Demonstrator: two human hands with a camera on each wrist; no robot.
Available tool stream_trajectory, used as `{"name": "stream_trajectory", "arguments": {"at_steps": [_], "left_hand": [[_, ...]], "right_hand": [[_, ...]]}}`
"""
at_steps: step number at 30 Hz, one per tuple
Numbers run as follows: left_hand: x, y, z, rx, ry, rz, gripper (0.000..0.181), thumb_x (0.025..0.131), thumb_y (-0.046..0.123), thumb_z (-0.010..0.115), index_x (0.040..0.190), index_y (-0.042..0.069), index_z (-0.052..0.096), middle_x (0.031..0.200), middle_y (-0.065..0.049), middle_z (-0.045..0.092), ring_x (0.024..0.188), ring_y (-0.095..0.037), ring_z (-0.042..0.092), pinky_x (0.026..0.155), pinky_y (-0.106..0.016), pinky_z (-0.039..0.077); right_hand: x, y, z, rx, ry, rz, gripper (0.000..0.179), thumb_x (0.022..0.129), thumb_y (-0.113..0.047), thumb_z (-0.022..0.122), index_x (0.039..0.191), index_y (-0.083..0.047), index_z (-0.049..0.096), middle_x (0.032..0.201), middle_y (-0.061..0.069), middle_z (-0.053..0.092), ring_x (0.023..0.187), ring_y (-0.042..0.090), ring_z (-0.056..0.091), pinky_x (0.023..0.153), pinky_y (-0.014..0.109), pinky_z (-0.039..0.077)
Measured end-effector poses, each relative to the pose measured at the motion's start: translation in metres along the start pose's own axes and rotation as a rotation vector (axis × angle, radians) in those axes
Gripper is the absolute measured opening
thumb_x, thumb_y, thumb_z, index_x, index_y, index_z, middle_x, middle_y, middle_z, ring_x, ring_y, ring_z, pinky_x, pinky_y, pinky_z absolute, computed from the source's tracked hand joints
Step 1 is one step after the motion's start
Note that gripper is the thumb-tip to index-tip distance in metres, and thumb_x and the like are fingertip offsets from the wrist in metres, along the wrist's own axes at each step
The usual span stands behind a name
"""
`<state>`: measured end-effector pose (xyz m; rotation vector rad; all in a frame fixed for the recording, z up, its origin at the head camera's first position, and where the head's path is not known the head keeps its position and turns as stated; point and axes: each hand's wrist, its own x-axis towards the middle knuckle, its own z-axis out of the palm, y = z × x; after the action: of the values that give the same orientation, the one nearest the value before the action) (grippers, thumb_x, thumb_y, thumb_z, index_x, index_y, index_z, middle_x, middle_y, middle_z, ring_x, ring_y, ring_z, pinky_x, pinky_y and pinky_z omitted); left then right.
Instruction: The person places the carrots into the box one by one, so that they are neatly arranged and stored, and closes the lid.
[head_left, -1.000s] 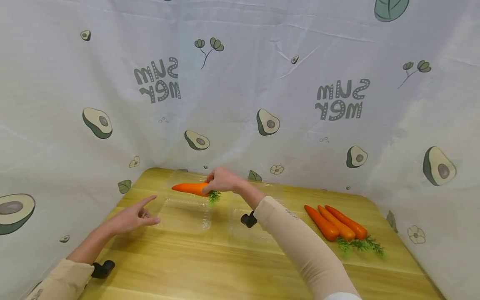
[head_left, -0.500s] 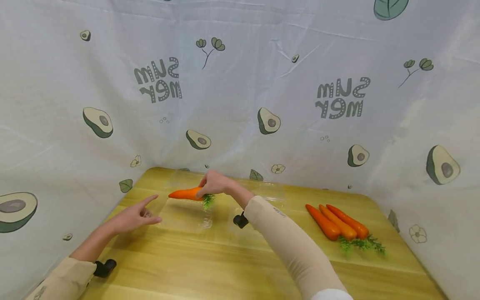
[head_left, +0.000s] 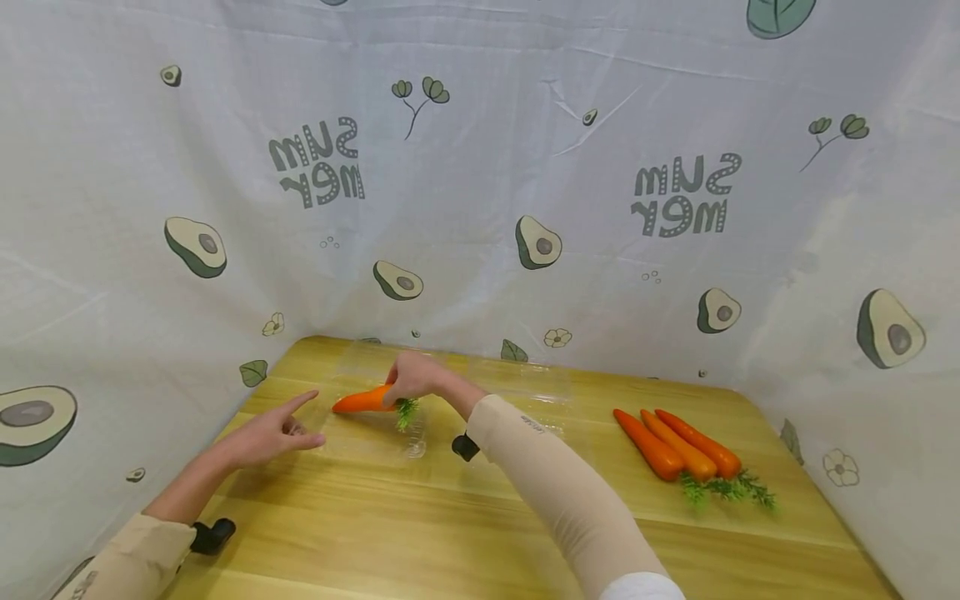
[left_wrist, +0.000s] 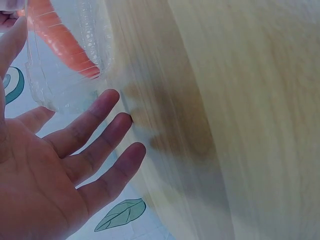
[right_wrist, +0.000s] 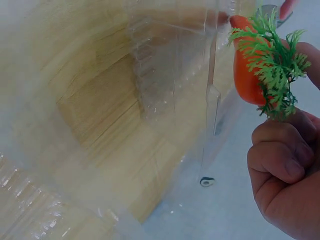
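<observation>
My right hand (head_left: 414,377) pinches an orange carrot (head_left: 362,401) near its thick end, with green leaves (right_wrist: 272,60) hanging from it. The carrot lies over the left clear plastic container (head_left: 367,446), its narrow tip pointing left. In the right wrist view the fingers (right_wrist: 280,155) curl below the leaves. My left hand (head_left: 266,433) is held just left of that container, forefinger and thumb spread apart. The left wrist view shows its palm (left_wrist: 35,185) with fingers loosely extended and nothing in them; the carrot shows through the clear plastic there.
A second clear container (head_left: 517,379) stands right of the first, partly behind the right forearm. Three carrots (head_left: 678,446) with green tops lie side by side on the wooden table (head_left: 375,533) at the right. A printed curtain (head_left: 480,167) hangs behind the table.
My right hand has moved left and lower, taking the carrot down toward the left container. The left hand has stayed nearly still.
</observation>
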<state>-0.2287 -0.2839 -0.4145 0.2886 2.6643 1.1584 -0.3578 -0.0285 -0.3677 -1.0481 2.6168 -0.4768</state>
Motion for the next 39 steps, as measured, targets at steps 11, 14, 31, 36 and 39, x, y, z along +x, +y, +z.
{"name": "stream_trajectory", "arguments": {"at_steps": [11,14,31,36,39], "left_hand": [[-0.002,0.002,0.001,-0.008,0.007,0.003,0.093,0.095,0.034,0.070,0.161,0.001,0.013,0.072,-0.003,0.052,0.062,-0.012,0.041,0.059,-0.028,0.035],[-0.002,0.003,0.000,-0.011,0.006,0.006,0.093,0.095,0.034,0.070,0.161,0.001,0.013,0.070,0.000,0.050,0.061,-0.011,0.040,0.058,-0.027,0.035],[-0.005,0.001,0.001,0.003,0.009,0.020,0.092,0.096,0.034,0.070,0.161,0.001,0.014,0.066,0.002,0.046,0.057,-0.009,0.034,0.055,-0.026,0.031],[-0.004,0.000,0.001,0.013,0.011,0.022,0.091,0.096,0.034,0.069,0.161,0.001,0.013,0.065,0.003,0.043,0.057,-0.009,0.032,0.054,-0.026,0.030],[-0.004,-0.001,0.001,0.019,0.012,0.017,0.092,0.096,0.035,0.069,0.161,0.001,0.013,0.065,0.003,0.042,0.056,-0.009,0.032,0.054,-0.026,0.029]], "right_hand": [[0.006,-0.003,0.007,-0.101,-0.023,0.043,0.014,0.083,-0.024,0.083,0.083,-0.011,0.079,0.065,-0.006,0.057,0.056,0.009,0.041,0.055,0.023,0.036],[0.006,-0.003,0.010,-0.150,-0.033,0.056,0.014,0.082,-0.024,0.084,0.080,-0.012,0.079,0.063,-0.006,0.055,0.055,0.009,0.037,0.053,0.024,0.034],[0.009,-0.008,0.021,-0.304,-0.113,0.164,0.031,0.083,-0.023,0.081,0.060,-0.016,0.061,0.058,-0.005,0.046,0.055,0.013,0.036,0.051,0.028,0.032],[0.008,-0.009,0.017,-0.285,-0.129,0.177,0.028,0.085,-0.023,0.081,0.065,-0.014,0.063,0.062,-0.004,0.049,0.057,0.013,0.039,0.053,0.028,0.035],[0.009,-0.008,0.016,-0.270,-0.142,0.171,0.034,0.084,-0.022,0.081,0.060,-0.016,0.058,0.057,-0.005,0.041,0.053,0.012,0.034,0.051,0.028,0.031]]}}
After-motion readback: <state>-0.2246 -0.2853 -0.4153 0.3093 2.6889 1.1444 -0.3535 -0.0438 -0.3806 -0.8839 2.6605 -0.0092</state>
